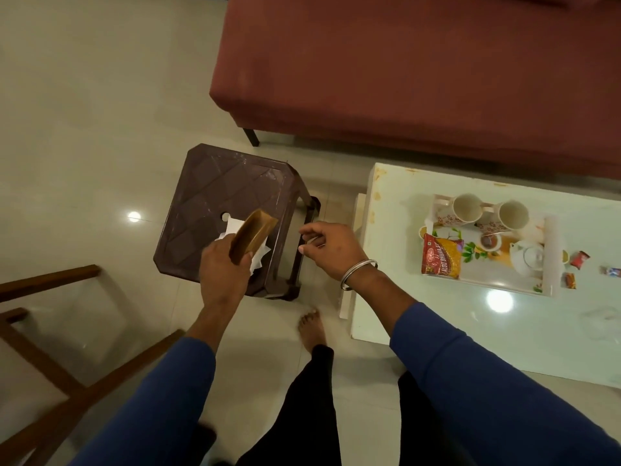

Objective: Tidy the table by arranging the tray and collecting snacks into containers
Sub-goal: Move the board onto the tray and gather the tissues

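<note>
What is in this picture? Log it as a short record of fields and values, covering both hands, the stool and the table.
left hand: the left hand grips a brown oblong wooden holder above the stool
right hand: the right hand is empty, fingers loosely curled, between stool and table
stool: dark brown plastic stool with white paper napkins on top
table: white glossy low table
tray: white floral serving tray carrying two floral ceramic mugs, a white teapot and a red-and-yellow snack packet
loose snacks: small wrapped sweets on the table right of the tray
</note>
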